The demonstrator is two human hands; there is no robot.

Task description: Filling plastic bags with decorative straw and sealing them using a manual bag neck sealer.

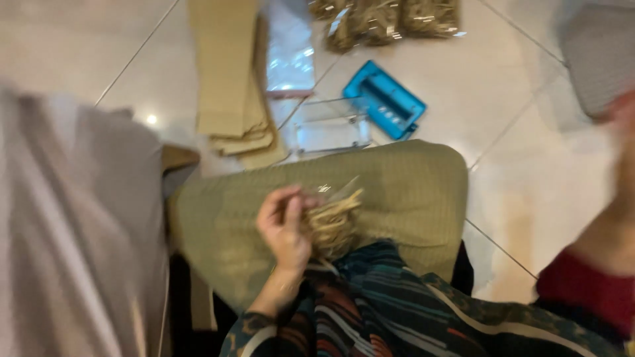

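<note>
My left hand is closed around a bundle of pale straw-like strands with a bit of clear film at its top. It holds the bundle just above an olive-green cushion in front of my patterned dark clothing. A blurred forearm with a red cuff rises along the right edge. It looks like my right arm. My right hand is a smear there, and I cannot make out its fingers or anything in it.
On the pale tiled floor beyond the cushion lie a blue plastic tray-like thing, a clear plastic box, stacked brown cardboard sheets, clear bags and several filled packets of straw. Grey fabric fills the left side.
</note>
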